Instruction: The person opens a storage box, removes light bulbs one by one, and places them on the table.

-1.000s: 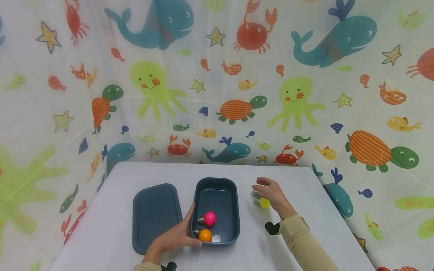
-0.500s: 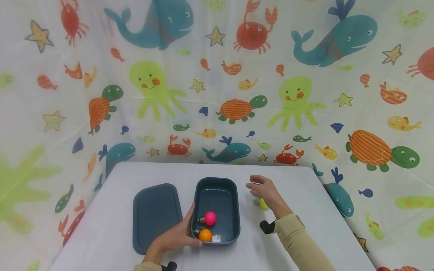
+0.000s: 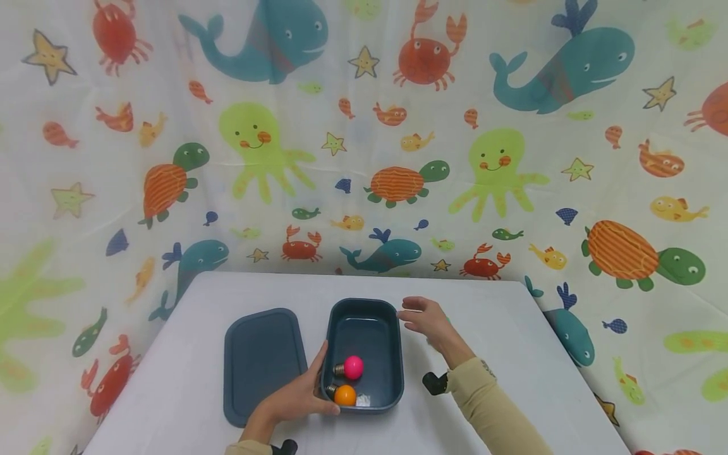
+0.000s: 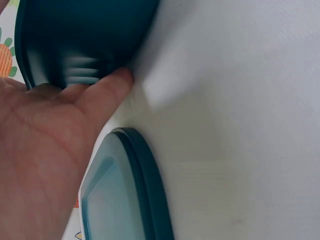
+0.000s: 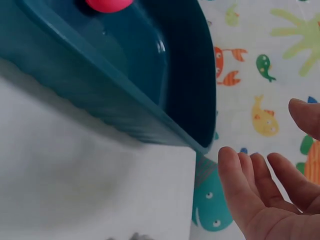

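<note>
On the table, my left hand holds the near left corner of a dark blue plastic box, thumb along its front wall and fingers along its left side. The left wrist view shows the thumb on the box wall. Inside lie a pink light bulb and an orange light bulb, both with metal screw bases. My right hand hovers beside the box's far right corner. In the right wrist view its fingers are relaxed and apart from the thumb, with nothing between them.
A flat dark blue lid lies left of the box. A sliver of green shows behind my right hand; the rest is hidden. Behind the white table hangs a curtain printed with sea animals.
My right hand has moved left towards the box, away from above the yellow and clear-looking bulbs, its forearm now hiding the yellow one. The left hand and the box have stayed put.
</note>
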Motion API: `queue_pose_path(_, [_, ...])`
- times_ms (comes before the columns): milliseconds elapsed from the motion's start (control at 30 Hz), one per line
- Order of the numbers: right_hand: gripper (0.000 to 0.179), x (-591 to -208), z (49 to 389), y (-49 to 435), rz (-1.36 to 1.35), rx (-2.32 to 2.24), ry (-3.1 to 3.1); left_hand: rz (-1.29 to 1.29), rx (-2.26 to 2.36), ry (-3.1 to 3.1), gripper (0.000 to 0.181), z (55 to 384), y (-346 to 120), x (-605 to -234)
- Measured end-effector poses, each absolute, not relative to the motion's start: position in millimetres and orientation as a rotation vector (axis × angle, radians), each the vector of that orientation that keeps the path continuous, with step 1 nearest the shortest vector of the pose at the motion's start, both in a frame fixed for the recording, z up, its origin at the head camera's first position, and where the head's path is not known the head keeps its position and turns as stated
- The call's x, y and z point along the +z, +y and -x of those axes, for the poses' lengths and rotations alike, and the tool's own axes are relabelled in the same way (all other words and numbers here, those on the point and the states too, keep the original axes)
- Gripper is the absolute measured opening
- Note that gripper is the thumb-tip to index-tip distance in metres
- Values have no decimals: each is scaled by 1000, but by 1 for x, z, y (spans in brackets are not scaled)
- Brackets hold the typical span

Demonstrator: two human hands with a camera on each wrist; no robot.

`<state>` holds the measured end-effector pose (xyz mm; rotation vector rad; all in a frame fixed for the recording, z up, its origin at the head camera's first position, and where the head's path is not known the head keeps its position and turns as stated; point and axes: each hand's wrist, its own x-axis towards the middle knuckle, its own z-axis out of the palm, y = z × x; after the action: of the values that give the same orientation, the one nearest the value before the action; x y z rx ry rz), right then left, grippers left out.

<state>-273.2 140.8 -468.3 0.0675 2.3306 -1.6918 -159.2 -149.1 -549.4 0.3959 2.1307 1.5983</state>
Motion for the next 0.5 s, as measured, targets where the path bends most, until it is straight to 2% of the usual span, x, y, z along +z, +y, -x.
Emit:
queue_pose_path(200, [48,-469,270,134,-21,-1698,2326,-398,1591,2135,127,157,-146,-549])
queue_pose_path(500, [51,-473,266,127,13,-1632,2324,-391,1592,2142,127,154,-145,-549])
